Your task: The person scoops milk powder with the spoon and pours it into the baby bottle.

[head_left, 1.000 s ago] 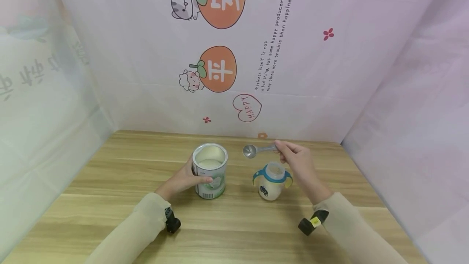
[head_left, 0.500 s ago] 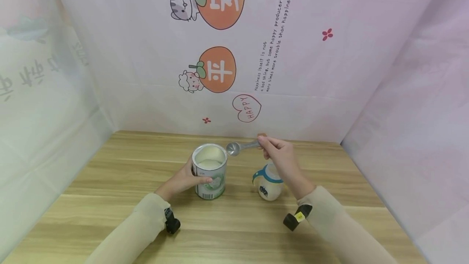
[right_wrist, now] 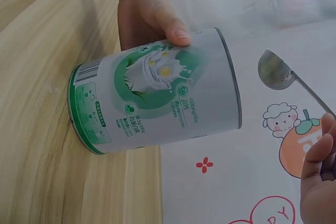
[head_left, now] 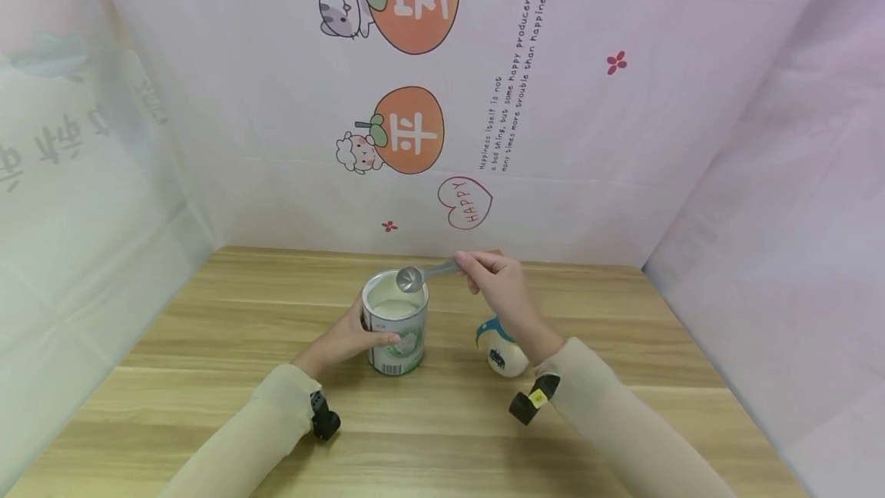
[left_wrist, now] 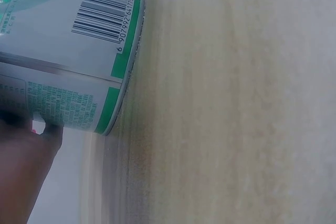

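Note:
My left hand (head_left: 351, 338) grips the side of a white and green milk powder can (head_left: 404, 340), its thumb lying across the front. The can stands upright on the table with its top uncovered and pale powder (head_left: 394, 309) inside. Between thumb and fingers, my right hand (head_left: 499, 283) pinches the handle of a metal measuring spoon (head_left: 410, 279). The spoon's bowl is over the can's mouth in the head view; the right wrist view shows the bowl (right_wrist: 274, 70) above the rim, with a little powder stuck to it. Behind the right wrist, a baby bottle (head_left: 503, 356) is partly hidden.
The wooden table (head_left: 429, 436) meets a printed white cloth wall (head_left: 567, 198) at the back, with more cloth hanging at left and right. Each wrist wears a small black camera, such as the one on the right wrist (head_left: 525, 408).
My right hand has carried the spoon leftward from above the baby bottle to over the can. The right forearm now covers more of the bottle. My left hand and the can stay put.

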`<state>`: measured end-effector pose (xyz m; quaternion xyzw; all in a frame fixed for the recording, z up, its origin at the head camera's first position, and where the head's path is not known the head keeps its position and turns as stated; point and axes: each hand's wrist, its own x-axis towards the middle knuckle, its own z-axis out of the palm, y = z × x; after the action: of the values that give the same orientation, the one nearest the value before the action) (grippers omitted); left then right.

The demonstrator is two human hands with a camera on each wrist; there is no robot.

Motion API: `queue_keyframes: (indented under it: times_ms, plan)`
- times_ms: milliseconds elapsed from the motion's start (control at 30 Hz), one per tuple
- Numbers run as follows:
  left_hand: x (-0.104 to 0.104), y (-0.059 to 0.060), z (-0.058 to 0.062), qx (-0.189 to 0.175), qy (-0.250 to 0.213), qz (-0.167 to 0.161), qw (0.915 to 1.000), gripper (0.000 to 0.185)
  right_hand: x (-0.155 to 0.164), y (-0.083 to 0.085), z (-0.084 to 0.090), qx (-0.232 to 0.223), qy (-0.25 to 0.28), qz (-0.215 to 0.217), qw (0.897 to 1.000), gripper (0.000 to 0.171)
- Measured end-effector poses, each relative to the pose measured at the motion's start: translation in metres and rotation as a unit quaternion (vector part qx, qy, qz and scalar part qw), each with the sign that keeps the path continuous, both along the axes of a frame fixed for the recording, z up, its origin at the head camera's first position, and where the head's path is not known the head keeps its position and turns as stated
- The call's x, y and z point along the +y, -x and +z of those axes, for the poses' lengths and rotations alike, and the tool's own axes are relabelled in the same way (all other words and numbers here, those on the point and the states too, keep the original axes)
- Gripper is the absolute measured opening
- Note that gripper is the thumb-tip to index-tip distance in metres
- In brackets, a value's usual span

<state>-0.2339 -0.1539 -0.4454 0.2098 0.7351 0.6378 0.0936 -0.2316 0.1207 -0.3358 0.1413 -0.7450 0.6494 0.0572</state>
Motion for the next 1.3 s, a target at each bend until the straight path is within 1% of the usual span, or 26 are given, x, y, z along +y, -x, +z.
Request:
queue_keyframes:
  times_ms: [167, 267, 400, 500, 600, 667, 733, 833, 900, 1033, 1100, 1133, 1167, 1300]
  plan:
    - [0.0, 0.0, 0.001, -0.002, 0.004, 0.0, 1.0, 0.104, -0.008, 0.003, -0.003, 0.017, -0.006, 0.022, 1.0, 0.033]
    - [0.0, 0.0, 0.0, -0.003, 0.003, 0.003, 1.0, 0.104, -0.013, 0.003, -0.005, 0.018, -0.01, 0.03, 0.999, 0.03]
    - [-0.001, 0.002, -0.003, 0.003, 0.003, 0.006, 1.0, 0.103, -0.018, 0.004, -0.009, 0.014, -0.019, 0.032, 0.999, 0.032]
    - [-0.001, 0.002, -0.003, 0.008, 0.004, 0.007, 0.9999, 0.102, -0.02, 0.005, -0.012, 0.02, -0.031, 0.031, 0.999, 0.033]
    - [-0.001, 0.002, -0.002, 0.009, 0.003, 0.004, 0.9999, 0.102, -0.024, 0.006, -0.015, 0.049, -0.047, 0.032, 0.997, 0.031]
    - [-0.001, 0.001, -0.002, 0.008, 0.001, 0.001, 1.0, 0.102, -0.026, 0.007, -0.017, 0.093, -0.074, 0.032, 0.992, 0.028]
    - [-0.001, 0.001, -0.002, 0.004, -0.001, -0.002, 1.0, 0.103, -0.028, 0.008, -0.021, 0.151, -0.11, 0.034, 0.982, 0.025]
    - [-0.002, 0.0, -0.002, -0.002, -0.003, -0.004, 1.0, 0.104, -0.031, 0.009, -0.024, 0.226, -0.162, 0.031, 0.96, 0.021]
    - [-0.002, 0.0, -0.002, -0.005, -0.002, -0.005, 1.0, 0.104, -0.034, 0.009, -0.026, 0.253, -0.181, 0.035, 0.95, 0.02]
    - [-0.001, 0.0, -0.002, -0.009, -0.001, -0.006, 0.9999, 0.103, -0.039, 0.009, -0.025, 0.283, -0.205, 0.04, 0.936, 0.017]
    - [-0.001, 0.0, -0.001, -0.01, 0.0, -0.007, 0.9999, 0.104, -0.041, 0.009, -0.024, 0.302, -0.229, 0.041, 0.924, 0.016]
    - [-0.001, -0.001, -0.001, -0.01, -0.001, -0.008, 0.9999, 0.104, -0.042, 0.009, -0.024, 0.316, -0.245, 0.042, 0.916, 0.016]
    - [0.0, -0.001, -0.001, -0.011, 0.0, -0.008, 0.9999, 0.104, -0.043, 0.01, -0.024, 0.331, -0.265, 0.043, 0.905, 0.015]
    - [0.0, -0.001, -0.001, -0.014, -0.007, -0.01, 0.9998, 0.104, -0.048, 0.009, -0.023, 0.384, -0.348, 0.045, 0.854, 0.012]
